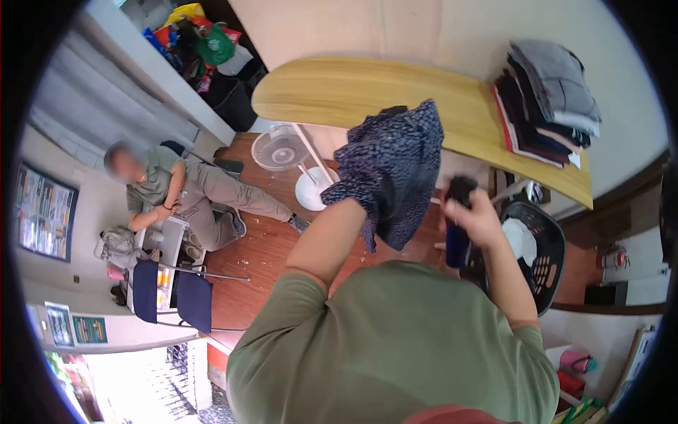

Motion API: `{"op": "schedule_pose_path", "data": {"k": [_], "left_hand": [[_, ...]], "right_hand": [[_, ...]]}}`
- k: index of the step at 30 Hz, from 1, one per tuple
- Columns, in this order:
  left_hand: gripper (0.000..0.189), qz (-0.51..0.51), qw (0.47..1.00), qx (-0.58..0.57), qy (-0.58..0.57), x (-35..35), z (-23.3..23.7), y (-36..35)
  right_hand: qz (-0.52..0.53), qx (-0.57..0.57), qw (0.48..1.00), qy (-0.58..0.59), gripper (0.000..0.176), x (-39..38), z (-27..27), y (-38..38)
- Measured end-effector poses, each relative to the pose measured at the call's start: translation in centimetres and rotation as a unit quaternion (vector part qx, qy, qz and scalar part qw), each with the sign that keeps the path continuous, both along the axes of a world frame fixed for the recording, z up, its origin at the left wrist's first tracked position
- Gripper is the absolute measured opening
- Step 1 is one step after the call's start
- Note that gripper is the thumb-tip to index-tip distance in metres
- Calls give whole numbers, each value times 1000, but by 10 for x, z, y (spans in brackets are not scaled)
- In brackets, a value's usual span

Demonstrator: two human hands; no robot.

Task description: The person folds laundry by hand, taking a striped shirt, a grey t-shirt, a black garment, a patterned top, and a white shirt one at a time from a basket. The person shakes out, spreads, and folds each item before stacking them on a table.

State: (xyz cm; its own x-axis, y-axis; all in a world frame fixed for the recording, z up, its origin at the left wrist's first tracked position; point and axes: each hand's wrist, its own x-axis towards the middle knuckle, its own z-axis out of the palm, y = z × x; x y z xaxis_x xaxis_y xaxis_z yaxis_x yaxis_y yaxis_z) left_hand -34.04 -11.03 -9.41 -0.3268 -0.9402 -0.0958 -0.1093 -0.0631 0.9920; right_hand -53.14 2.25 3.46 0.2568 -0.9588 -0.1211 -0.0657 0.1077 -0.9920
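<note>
A dark blue patterned garment is held up in front of the table, hanging in loose folds from my left arm. My left hand is covered by the cloth, so its fingers do not show. My right hand is wrapped around a dark blue bottle with a black top, a short way to the right of the garment. Just beyond that hand stands a black laundry basket with white cloth in it.
A wooden table runs along the wall, with a stack of folded clothes at its right end. A white fan stands on the floor. To the left, a person sits near a folding chair. Bags are piled at the back.
</note>
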Motion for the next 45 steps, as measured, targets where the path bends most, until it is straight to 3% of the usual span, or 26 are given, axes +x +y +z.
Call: {"op": "schedule_pose_path", "data": {"k": [2, 4, 5, 6, 9, 10, 12, 14, 15, 16, 18, 20, 22, 25, 26, 29, 31, 32, 34, 35, 37, 38, 40, 43, 45], "left_hand": [[53, -10, 1000, 5, 10, -11, -2, 0], [54, -24, 999, 11, 21, -25, -4, -1], [54, -34, 999, 16, 27, -33, -6, 1], [55, -48, 998, 19, 29, -41, -7, 2], [56, -65, 996, 30, 44, -51, -9, 3], [57, -74, 995, 32, 50, -56, -10, 3], [58, -87, 994, 44, 58, -57, -13, 5], [59, -105, 991, 54, 71, -59, -15, 9], [60, -113, 989, 58, 77, -57, -15, 10], [60, -119, 987, 63, 89, -52, -14, 13], [61, -136, 982, 74, 108, -37, -16, 20], [62, -146, 976, 94, 131, -7, -21, 31], [63, -142, 967, 127, 167, 36, -30, 44], [65, -75, 948, 201, 235, 127, -45, 67], [65, -31, 933, 233, 272, 165, -51, 79], [67, 98, 839, 311, 436, 253, -64, 122], [68, 102, 751, 336, 559, 277, -60, 153], [66, 23, 741, 337, 581, 273, -54, 159], [62, -137, 707, 331, 609, 255, -44, 169], [65, -170, 782, 311, 513, 234, -63, 155], [69, -206, 899, 264, 283, 186, -83, 130], [70, -211, 938, 230, 148, 171, -79, 110], [60, -111, 963, 246, 14, 142, -103, 91], [62, -222, 891, 376, 120, 134, -83, 89], [68, -285, 892, 273, 222, 120, -102, 77]], "right_hand": [[23, -91, 996, 14, 33, -6, -19, 15], [-32, -140, 986, 86, 30, -32, -34, 27], [-95, -69, 993, 15, 27, -48, -44, 38], [-140, -14, 990, 25, 24, -60, -39, 49], [-248, -97, 961, 79, 17, -107, -69, 78], [-232, -63, 960, 146, 18, -138, -78, 86], [-301, 6, 931, 209, 20, -158, -70, 97], [-234, -72, 901, 357, 33, -265, -159, 106], [-173, -86, 835, 515, 53, -237, -128, 110], [-156, -61, 852, 497, 71, -238, -131, 105], [-171, -122, 964, 162, 76, -179, -112, 59], [-175, -159, 970, 53, 90, -105, -91, 15], [-88, -191, 978, -13, 66, -20, -63, -18], [30, -45, 998, 24, 28, -28, -84, -57], [-120, -56, 991, -13, 2, 17, -41, -47], [-240, -96, 962, -84, 2, 15, -25, -42], [-175, -67, 975, -123, 5, 17, -22, -23], [-141, -53, 978, -144, 7, 19, -25, -15], [-77, -28, 993, -80, 11, 12, -55, 0], [-37, -32, 998, -48, 14, 19, -60, 4], [16, -12, 992, -126, 20, 65, -39, 7], [9, -3, 984, -177, 22, 83, -29, 4], [-3, -32, 977, -212, 23, 104, -11, -7], [-9, -97, 973, -210, 21, 102, 6, -15], [34, -165, 962, -217, 17, 108, 35, -21]]}}
